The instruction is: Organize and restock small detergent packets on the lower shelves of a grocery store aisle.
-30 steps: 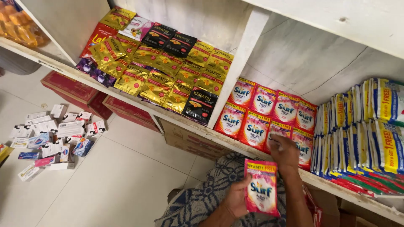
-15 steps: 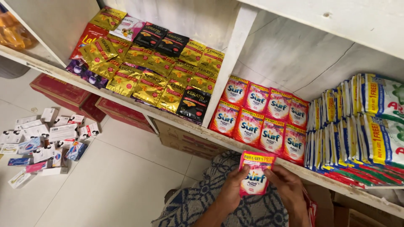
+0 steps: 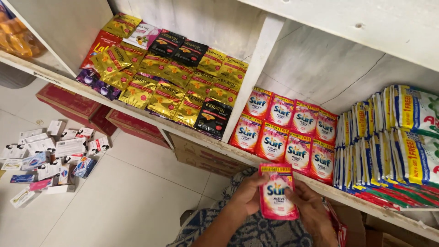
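Observation:
My left hand and my right hand both grip one pink and red sachet, held upright just below the front edge of the white shelf. Directly above it, two rows of matching pink and red sachets lie flat on the shelf, right of a white divider. My patterned lap shows under the hands.
Gold, black and purple sachets fill the compartment left of the divider. Stacks of white, green and yellow packets stand at the right. Small boxes lie scattered on the tiled floor at left. Red cartons and brown cardboard boxes sit under the shelf.
My right hand came down from the shelved pink sachets and joined my left hand on the held sachet, which rose toward the shelf edge.

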